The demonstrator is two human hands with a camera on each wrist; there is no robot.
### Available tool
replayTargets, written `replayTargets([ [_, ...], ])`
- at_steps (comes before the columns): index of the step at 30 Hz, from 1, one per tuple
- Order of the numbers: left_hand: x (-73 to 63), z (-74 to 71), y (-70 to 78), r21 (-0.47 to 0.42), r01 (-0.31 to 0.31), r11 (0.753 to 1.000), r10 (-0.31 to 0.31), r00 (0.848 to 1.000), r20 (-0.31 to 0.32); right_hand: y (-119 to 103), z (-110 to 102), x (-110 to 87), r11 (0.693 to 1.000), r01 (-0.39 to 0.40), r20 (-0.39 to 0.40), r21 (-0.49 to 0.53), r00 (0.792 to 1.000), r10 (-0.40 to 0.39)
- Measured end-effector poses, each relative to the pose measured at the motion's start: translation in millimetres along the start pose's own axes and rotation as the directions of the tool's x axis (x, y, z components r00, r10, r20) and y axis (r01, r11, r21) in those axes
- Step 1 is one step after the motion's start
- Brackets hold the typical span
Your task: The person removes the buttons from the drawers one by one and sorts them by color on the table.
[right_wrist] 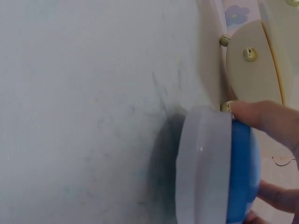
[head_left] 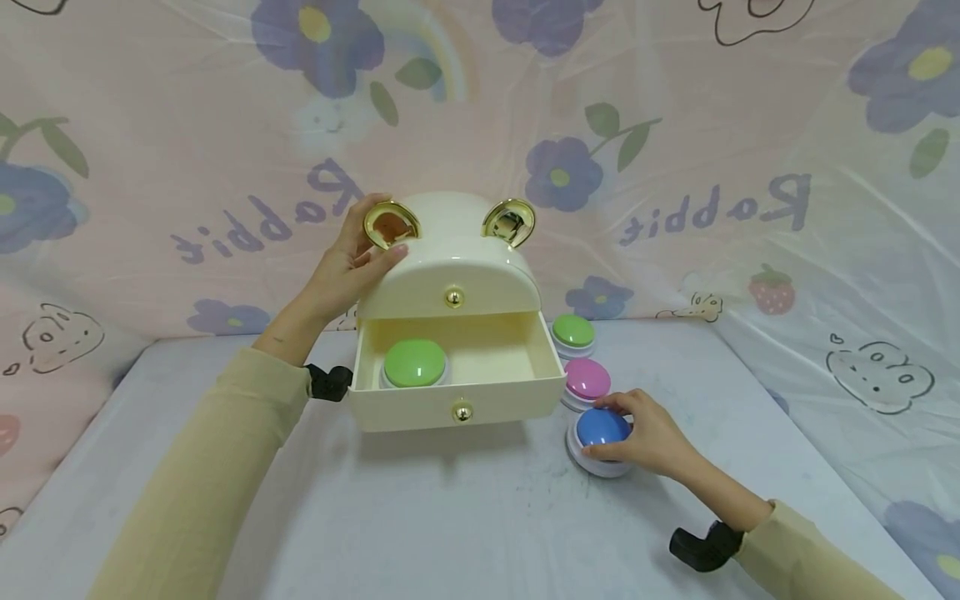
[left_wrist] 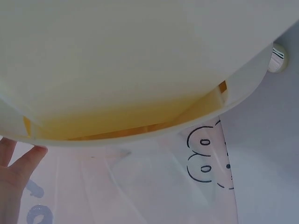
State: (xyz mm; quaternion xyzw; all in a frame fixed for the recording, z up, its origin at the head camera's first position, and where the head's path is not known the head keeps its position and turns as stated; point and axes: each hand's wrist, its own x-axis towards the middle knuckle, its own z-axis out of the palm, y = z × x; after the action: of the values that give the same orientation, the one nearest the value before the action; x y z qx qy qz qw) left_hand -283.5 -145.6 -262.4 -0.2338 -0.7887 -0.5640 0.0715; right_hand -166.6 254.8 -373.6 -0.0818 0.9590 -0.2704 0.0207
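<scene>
A cream drawer box (head_left: 450, 271) with gold ears and gold knobs stands on the table, its lower drawer (head_left: 405, 408) pulled out. My left hand (head_left: 356, 258) grips the box at its left gold ear (head_left: 392, 225), thumb in front. Inside the drawer, to the left, lies a green-topped round push button (head_left: 415, 363). On the right, my right hand (head_left: 652, 437) pinches a blue push button (head_left: 602, 426) with a white base, thumb and fingers on opposite sides. The right wrist view shows this blue button (right_wrist: 240, 172) from its side.
Behind the blue button, a pink push button (head_left: 587, 379) and another green push button (head_left: 573, 331) form a row along the box's right side. A white cloth covers the table (head_left: 465, 525). Printed fabric (head_left: 465, 142) hangs behind as a backdrop.
</scene>
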Motion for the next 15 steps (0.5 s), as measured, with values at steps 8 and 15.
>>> replayTargets([
  [8, -0.5, 0.1, 0.5, -0.006, 0.012, 1.000, -0.012, 1.000, 0.004, 8, 4, -0.4, 1.000, 0.003, 0.003, 0.001, 1.000, -0.003],
  [15, -0.2, 0.9, 0.8, -0.002, 0.011, 1.000, -0.011, 1.000, 0.000, 11, 7, -0.3, 1.000, -0.008, 0.005, 0.015, 1.000, 0.008],
])
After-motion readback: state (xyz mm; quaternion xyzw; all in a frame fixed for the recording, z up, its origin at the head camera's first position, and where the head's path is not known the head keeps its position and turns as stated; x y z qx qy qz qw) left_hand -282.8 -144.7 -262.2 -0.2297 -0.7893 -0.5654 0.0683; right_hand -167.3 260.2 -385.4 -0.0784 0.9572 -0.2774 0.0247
